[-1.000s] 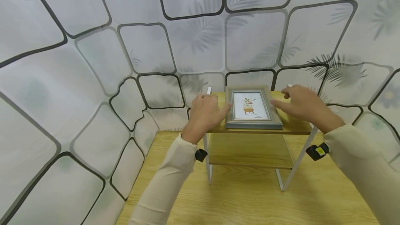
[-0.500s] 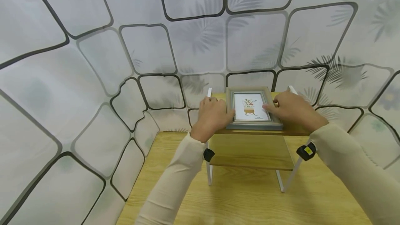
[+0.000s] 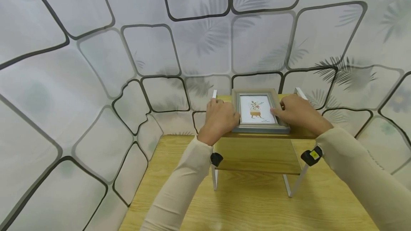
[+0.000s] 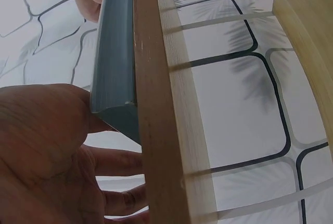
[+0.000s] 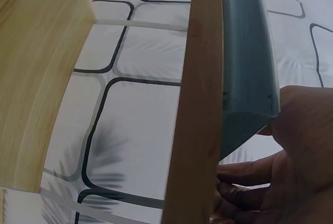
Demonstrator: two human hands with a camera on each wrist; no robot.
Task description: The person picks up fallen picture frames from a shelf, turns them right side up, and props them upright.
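A silver-grey picture frame (image 3: 260,130) lies flat, picture up, on the top board (image 4: 158,109) of a small two-tier shelf. Inside it is a print of a potted plant on legs. My left hand (image 3: 219,118) grips the frame's left side, its thumb at the near left edge. On the opposite side my right hand (image 3: 300,111) holds the frame, thumb tip over the rim. Both wrist views show the frame's bluish-grey front edge (image 5: 247,52) against the board, the thumb at its corner and the other fingers partly hidden behind the board.
The shelf's lower board (image 3: 257,154) sits between white metal legs (image 3: 297,184). It stands on a wood-grain surface (image 3: 224,209). A pale curtain (image 3: 205,45) with dark rounded outlines and leaf prints hangs behind and at the left.
Both hands have moved inward onto the sides of the picture frame, the right one from further off. The frame itself has not visibly moved.
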